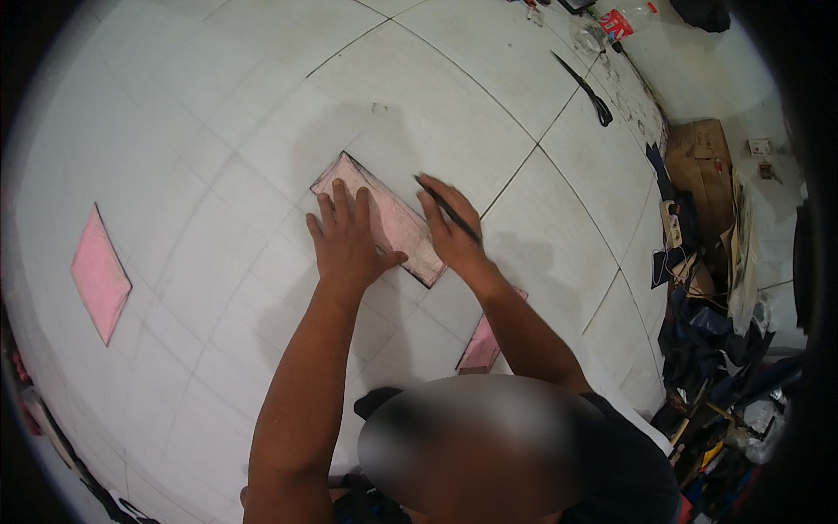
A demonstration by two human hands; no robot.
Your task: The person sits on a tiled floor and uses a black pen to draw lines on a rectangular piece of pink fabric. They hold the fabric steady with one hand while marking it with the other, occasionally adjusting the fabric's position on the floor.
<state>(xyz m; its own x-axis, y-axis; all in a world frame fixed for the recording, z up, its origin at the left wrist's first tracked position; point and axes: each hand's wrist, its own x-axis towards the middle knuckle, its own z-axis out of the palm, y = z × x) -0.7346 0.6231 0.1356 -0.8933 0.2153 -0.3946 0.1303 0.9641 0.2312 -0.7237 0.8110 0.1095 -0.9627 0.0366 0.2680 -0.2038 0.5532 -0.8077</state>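
A pink rectangular piece [401, 218] with dark edges lies slantwise on the white surface in front of me. My left hand [345, 244] rests on its left part, fingers spread and thumb reaching over the lower edge. At the piece's right end is my right hand [456, 229], closed around a slim black pen [449, 210]. The pen slants up and left past the fingers, its upper end apart from the piece. Partly under my right forearm, a second pink piece [480, 345] shows. A pink diamond-shaped piece [102, 275] lies far to the left.
Black scissors [594, 100] lie on the tiles [559, 218] at the upper right. Beyond them is a plastic bottle with a red label [624, 22]. Along the right wall stand a brown cardboard box [698, 166], a power strip [672, 225] and a heap of dark cloth [716, 341].
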